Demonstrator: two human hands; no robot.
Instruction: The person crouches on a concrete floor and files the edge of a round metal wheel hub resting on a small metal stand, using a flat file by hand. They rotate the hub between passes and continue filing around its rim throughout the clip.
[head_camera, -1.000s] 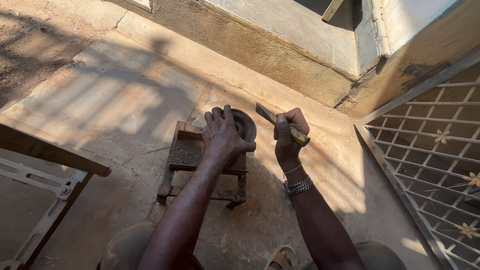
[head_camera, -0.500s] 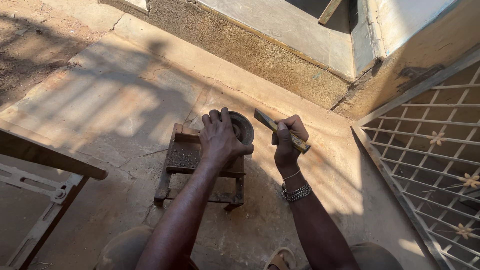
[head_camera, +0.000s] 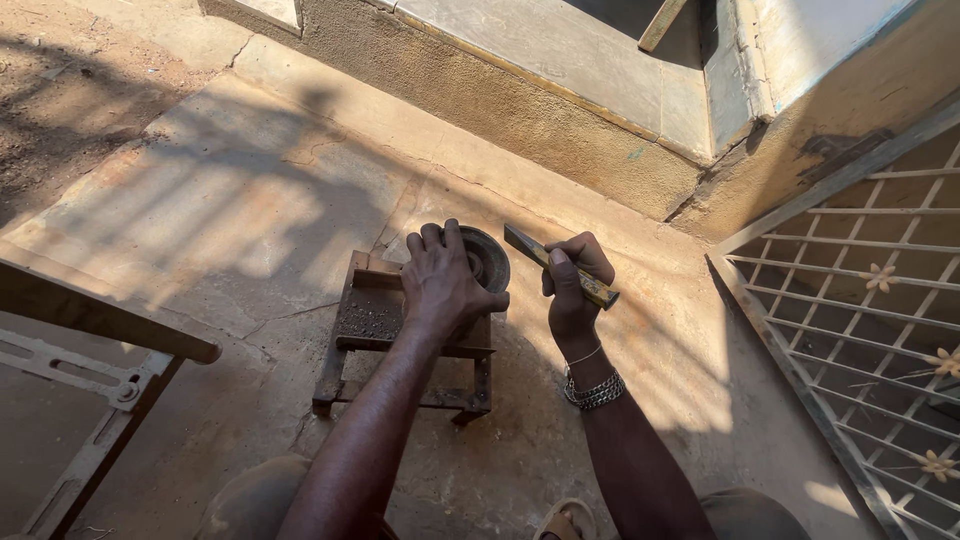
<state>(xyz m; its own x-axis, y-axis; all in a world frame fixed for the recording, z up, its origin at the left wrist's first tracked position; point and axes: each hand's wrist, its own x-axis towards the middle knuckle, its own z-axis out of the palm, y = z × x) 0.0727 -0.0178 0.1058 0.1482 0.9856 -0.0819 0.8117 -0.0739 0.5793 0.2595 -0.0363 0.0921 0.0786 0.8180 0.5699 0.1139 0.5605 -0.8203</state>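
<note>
My left hand (head_camera: 440, 285) is clamping the round dark metal disc (head_camera: 487, 258) on the small rusty metal stand (head_camera: 375, 315); my right hand (head_camera: 572, 285), at 3 o'clock, is gripping the flat metal chisel (head_camera: 560, 266). Tip not touching yet; striking looks undone.

Concrete floor (head_camera: 200, 200) was cracked and dusty, crossed by barred shadows, with a sunlit patch at lower right. Bare soil (head_camera: 60, 90) lay beyond it at upper left. A rough plastered kerb (head_camera: 520, 110) ran diagonally across the top, bearing a smooth grey slab (head_camera: 570, 50); a wooden stick (head_camera: 662, 22) leaned in the dark recess above it. A metal grille (head_camera: 860, 320) of diagonal bars with small flower ornaments lay flat at the right. A rusty round bar (head_camera: 100, 318) crossed the left edge, over a pale slotted metal frame (head_camera: 90, 400) lying on the floor.
</note>
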